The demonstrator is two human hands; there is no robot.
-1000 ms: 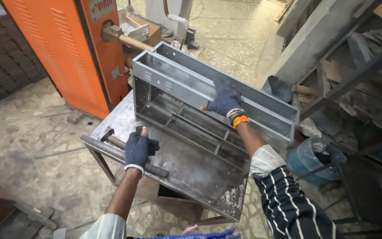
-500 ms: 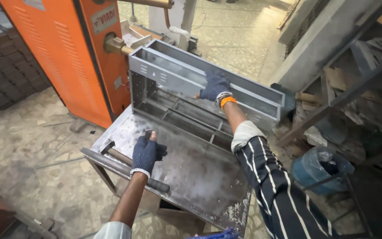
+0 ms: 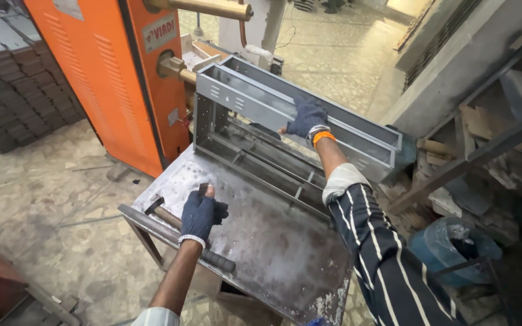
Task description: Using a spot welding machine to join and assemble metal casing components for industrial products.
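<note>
Head camera looks down on a worn steel table beside an orange machine; a long grey sheet-metal frame stands on edge at the table's far side, tilted; the right hand, in a dark glove, is closed over the frame's top rail; the left hand, also gloved, pinches a small dark metal piece between its fingertips above the table; a hammer lies just beside it at the near edge.
</note>
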